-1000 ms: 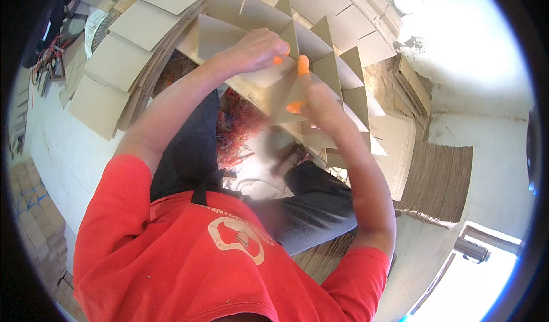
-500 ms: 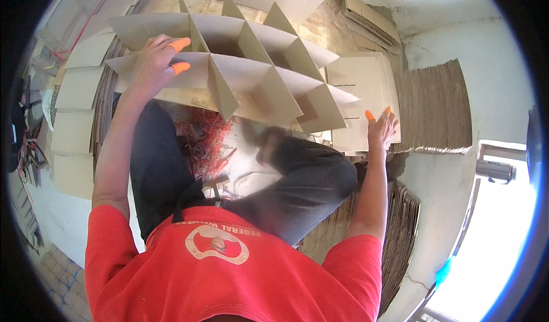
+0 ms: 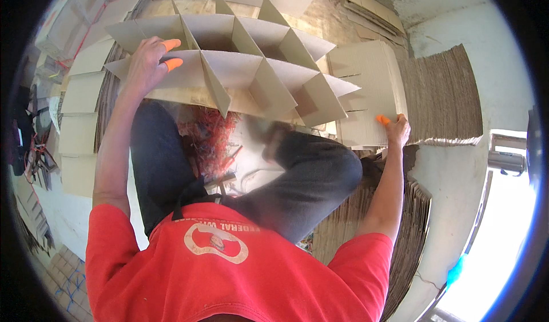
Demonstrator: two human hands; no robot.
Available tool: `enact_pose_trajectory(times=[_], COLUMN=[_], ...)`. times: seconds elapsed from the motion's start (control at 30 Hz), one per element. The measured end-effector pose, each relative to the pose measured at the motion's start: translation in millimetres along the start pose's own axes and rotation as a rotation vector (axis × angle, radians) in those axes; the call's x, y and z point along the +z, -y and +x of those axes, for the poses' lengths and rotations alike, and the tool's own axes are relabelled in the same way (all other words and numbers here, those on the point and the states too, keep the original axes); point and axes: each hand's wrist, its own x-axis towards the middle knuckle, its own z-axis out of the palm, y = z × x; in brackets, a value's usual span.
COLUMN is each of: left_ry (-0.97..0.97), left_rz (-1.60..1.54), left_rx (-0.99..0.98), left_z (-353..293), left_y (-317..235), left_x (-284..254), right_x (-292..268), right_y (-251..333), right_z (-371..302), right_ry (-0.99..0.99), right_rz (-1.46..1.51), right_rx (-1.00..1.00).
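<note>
My left hand [image 3: 147,64], with orange finger covers, grips the left end of a cardboard divider grid [image 3: 246,70] made of interlocked slotted strips. The grid lies spread out above my knees. At the right, my right hand [image 3: 396,129] pinches the lower edge of a slotted corrugated cardboard sheet [image 3: 369,88] that sits on top of a stack beside the grid.
A large stack of corrugated sheets [image 3: 443,96] lies at the right, with more under my right arm [image 3: 366,225]. Flat cardboard pieces [image 3: 80,110] line the left. A tangle of red string [image 3: 209,139] lies on the floor between my legs. A bright doorway [image 3: 503,219] is at lower right.
The divider grid went from folded between both hands to spread open and lowered. My right hand let go of it and reached right to the slotted sheet on the stack.
</note>
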Motion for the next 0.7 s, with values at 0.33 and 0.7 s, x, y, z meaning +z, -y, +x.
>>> enact_pose_trajectory(times=[0.33, 0.7], left_ry=[-0.054, -0.131], left_rz=[0.003, 0.003], left_rx=[-0.032, -0.084], left_z=[-10.1, -32.8], left_y=[10.9, 53.2], left_x=[-13.0, -36.1], right_x=[-52.1, -114.1], right_y=[27.8, 55.8], right_z=[-1.3, 25.7], right_ry=[-0.113, -0.489], right_rz=[0.514, 0.742], right_rx=[0.068, -0.036])
